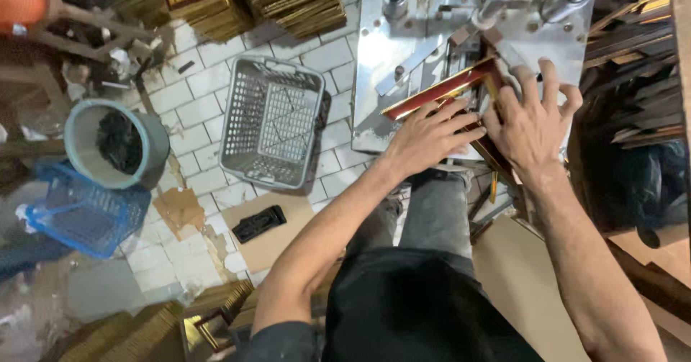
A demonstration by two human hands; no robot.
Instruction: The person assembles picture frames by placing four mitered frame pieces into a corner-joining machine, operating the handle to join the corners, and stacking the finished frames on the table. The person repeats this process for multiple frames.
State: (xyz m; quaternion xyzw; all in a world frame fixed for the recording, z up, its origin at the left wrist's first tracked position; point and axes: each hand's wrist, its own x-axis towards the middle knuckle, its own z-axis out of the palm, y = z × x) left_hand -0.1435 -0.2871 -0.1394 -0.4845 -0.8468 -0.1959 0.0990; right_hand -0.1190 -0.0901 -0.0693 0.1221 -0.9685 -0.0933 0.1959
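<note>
Both hands press flat on a mitred corner of red-and-gold frame moulding [440, 88] lying on the metal worktop [374, 74] of a joining machine: left hand [426, 135] and right hand [531, 121], fingers spread, gripping nothing. Fingertips sit close to the machine's clamp [497, 16]; a slip could pinch them. The grey basket [272, 121] looks empty; the grey bucket [115, 142] holds dark scraps.

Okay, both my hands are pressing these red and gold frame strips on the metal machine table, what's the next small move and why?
Probably nudge the two moulding pieces tighter into their corner before anything else. The left hand lies flat on the red and gold strip, and the right hand presses the second strip beside it on the metal machine table. Whether the mitre has fully closed is hidden under the fingers.
</note>
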